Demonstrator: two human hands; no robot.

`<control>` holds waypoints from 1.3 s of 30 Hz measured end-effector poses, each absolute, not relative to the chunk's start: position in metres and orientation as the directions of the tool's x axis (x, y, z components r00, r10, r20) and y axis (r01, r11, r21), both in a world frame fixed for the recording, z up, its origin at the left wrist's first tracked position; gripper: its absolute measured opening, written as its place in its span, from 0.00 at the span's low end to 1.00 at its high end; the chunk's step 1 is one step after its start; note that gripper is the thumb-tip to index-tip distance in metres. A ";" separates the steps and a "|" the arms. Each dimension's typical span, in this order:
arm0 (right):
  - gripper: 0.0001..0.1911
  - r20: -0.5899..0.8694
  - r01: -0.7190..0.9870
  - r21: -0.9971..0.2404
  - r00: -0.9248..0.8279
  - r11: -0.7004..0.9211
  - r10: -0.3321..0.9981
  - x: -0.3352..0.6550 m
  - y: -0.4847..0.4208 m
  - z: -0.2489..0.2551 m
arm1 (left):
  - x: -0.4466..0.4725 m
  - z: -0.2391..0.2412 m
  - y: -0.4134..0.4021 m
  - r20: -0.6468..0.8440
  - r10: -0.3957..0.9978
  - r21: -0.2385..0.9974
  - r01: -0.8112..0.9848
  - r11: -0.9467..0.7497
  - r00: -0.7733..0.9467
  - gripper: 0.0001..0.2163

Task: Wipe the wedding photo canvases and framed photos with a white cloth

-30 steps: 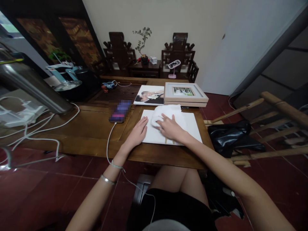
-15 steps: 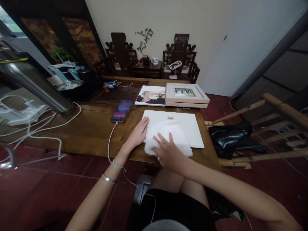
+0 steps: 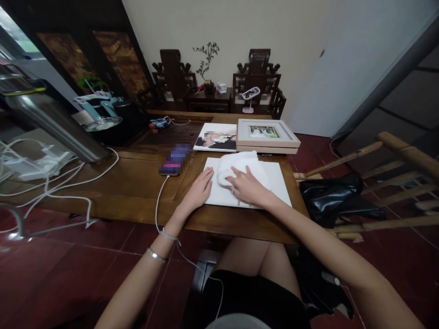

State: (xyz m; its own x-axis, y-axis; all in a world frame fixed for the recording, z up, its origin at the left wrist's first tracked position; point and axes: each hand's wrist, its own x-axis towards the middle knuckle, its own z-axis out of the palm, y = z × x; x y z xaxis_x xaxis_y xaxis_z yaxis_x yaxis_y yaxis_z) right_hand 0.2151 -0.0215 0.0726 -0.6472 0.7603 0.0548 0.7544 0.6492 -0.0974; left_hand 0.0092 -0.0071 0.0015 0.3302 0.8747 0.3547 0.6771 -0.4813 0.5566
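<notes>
A folded white cloth (image 3: 240, 162) lies bunched on the far part of a flat white panel (image 3: 279, 185) at the table's near edge. My right hand (image 3: 248, 187) presses on the cloth's near side, fingers partly spread and the fingertips dug into its folds. At the panel's left edge rests my left hand (image 3: 200, 187), flat with its fingers stretched forward, steadying against the rim. Part of the panel's surface is covered by the cloth and my right hand.
Behind the panel lie a photo print (image 3: 215, 137) and stacked picture frames (image 3: 267, 133). A charging phone (image 3: 174, 159) is to the left, its white cable running past my left wrist. A steel flask (image 3: 58, 119) and tangled cords stand farther left; a bamboo chair (image 3: 394, 141) is at right.
My right hand has pushed the white cloth away from me, from the panel's near edge to its far part. The cloth now covers the small gold mark. My left hand stays in place.
</notes>
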 end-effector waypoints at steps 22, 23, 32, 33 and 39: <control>0.14 0.012 0.433 -0.111 -0.899 0.894 0.437 0.212 -0.076 0.089 | 0.013 0.011 -0.013 0.350 0.932 0.787 0.509 -0.348 0.095 0.31; 0.13 -0.017 0.463 -0.127 -0.885 0.877 0.465 0.216 -0.072 0.094 | 0.014 0.011 -0.013 0.362 0.925 0.760 0.540 -0.363 0.112 0.30; 0.18 0.049 0.797 -0.230 -0.564 0.559 0.824 0.212 0.015 0.098 | 0.015 0.006 -0.010 0.399 0.890 0.619 0.651 -0.439 0.221 0.20; 0.18 0.058 0.805 -0.266 -0.536 0.531 0.842 0.206 0.024 0.096 | 0.014 0.006 -0.010 0.401 0.886 0.608 0.657 -0.446 0.232 0.20; 0.18 0.081 0.728 -0.371 -0.593 0.576 0.801 0.160 0.059 0.088 | 0.013 0.005 -0.008 0.411 0.876 0.580 0.669 -0.466 0.254 0.21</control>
State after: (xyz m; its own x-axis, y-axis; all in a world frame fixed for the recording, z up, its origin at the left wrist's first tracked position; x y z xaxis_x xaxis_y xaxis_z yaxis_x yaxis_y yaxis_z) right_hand 0.1601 0.0587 0.0883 -0.5930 0.8011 0.0806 0.7283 0.5764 -0.3707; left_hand 0.0126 -0.0082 0.0050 0.2535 0.8757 0.4109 0.6686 -0.4656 0.5797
